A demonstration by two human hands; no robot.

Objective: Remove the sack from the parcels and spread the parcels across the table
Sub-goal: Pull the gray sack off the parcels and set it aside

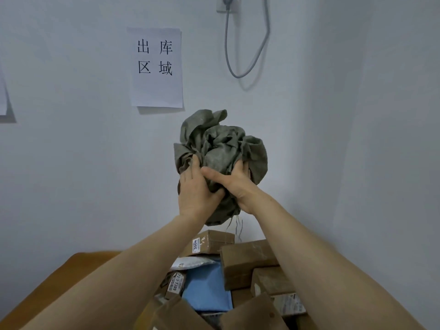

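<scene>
Head view: nearest the camera, a heap of parcels (247, 265) is seen piled close together on the wooden worktop (78, 270). Among them are a blue mailer (207, 289), brown cartons and, at the far edge, a carton labelled 3004 (212, 241); none is covered by cloth. Above the heap and apart from it, the grey-green sack (221, 144) is held bunched into a ball by both hands. The fingers (195, 163) of the left hand (194, 194) are curled into its folds on one side, and those of the right hand (238, 184) are clamped on the other, the thumb laid across the front. Loose threads (237, 226) hang from the sack toward the cartons. Behind, a printed paper notice (157, 67) and a looped grey cable (247, 44) are fixed on the white wall (357, 115). The removal of the sack is judged done, though it is not yet set aside. The spreading is judged not begun, since the parcels lie stacked and overlapping at one end of the worktop.
</scene>
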